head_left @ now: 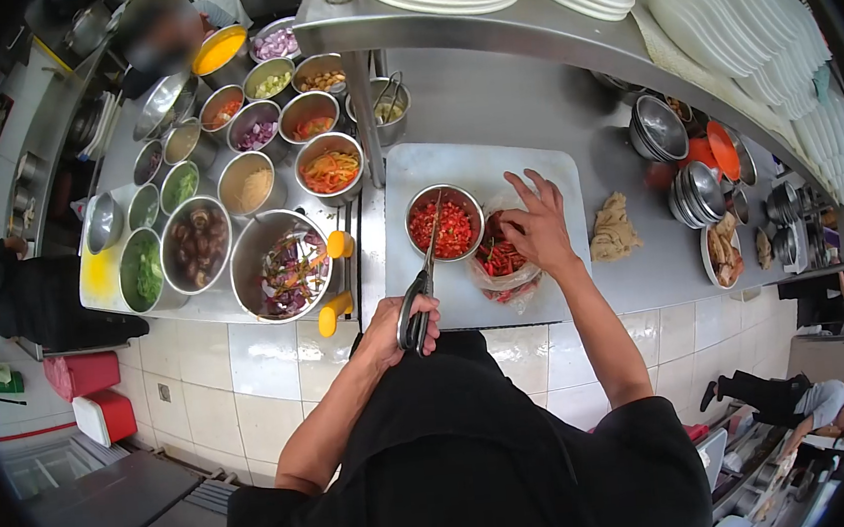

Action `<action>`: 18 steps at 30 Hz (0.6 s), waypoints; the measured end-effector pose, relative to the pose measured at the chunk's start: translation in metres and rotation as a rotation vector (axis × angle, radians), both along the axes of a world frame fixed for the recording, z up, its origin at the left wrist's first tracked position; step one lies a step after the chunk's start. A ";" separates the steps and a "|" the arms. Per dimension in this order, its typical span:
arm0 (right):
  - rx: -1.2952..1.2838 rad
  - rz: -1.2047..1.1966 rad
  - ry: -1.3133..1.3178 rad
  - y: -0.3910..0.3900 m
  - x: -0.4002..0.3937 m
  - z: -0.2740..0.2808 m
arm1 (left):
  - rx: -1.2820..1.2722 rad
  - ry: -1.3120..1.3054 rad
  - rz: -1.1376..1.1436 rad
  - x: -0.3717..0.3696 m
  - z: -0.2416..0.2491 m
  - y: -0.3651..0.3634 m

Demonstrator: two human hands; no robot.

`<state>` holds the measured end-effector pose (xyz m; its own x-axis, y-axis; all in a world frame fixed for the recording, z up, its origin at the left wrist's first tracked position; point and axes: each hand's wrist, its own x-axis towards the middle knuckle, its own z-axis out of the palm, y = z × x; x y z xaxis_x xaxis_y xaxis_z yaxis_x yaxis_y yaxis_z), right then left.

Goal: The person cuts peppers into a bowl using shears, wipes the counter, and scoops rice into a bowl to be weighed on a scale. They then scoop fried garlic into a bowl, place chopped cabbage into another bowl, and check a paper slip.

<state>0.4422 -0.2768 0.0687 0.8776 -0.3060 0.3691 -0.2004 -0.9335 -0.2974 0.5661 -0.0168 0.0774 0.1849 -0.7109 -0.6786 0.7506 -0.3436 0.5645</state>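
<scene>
A kitchen counter seen from above, described outward from the white rectangular cutting board (534,168) at its centre. Far left of the board, a cluster of round steel bowls (264,182) holds chopped vegetables, mushrooms and herbs. At the board's near left edge, the person's left hand (403,327) is clenched around the dark handles of long steel scissors (422,289). The blades run away from the body, their long axis pointing up and slightly right, with the tips over a small round steel bowl of cut red chilli (446,223) on the board. Just right of that bowl lies a clear plastic bag of whole red chillies (503,266). The right hand (537,225) rests on top of this bag, fingers spread and unclenched — whether it pinches a chilli underneath cannot be told. The bag is thus directly under the right hand and to the right of the scissor blades. Right of the board sits a crumpled tan cloth (614,230), then stacked steel bowls. The bag's far side is hidden by the hand — the picture's edges are dark.
</scene>
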 end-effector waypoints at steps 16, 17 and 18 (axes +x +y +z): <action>0.319 -0.332 0.027 0.002 -0.045 -0.017 | 0.009 0.001 -0.014 0.001 -0.002 0.000; 0.320 -0.334 0.027 0.002 -0.046 -0.018 | 0.008 -0.002 -0.009 0.001 -0.001 0.000; 0.331 -0.342 0.053 0.001 -0.047 -0.018 | 0.007 -0.005 -0.004 0.000 -0.001 -0.001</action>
<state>0.3954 -0.2757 0.0508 0.7208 -0.6743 0.1606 -0.5028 -0.6681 -0.5485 0.5666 -0.0174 0.0762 0.1856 -0.7069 -0.6826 0.7464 -0.3504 0.5658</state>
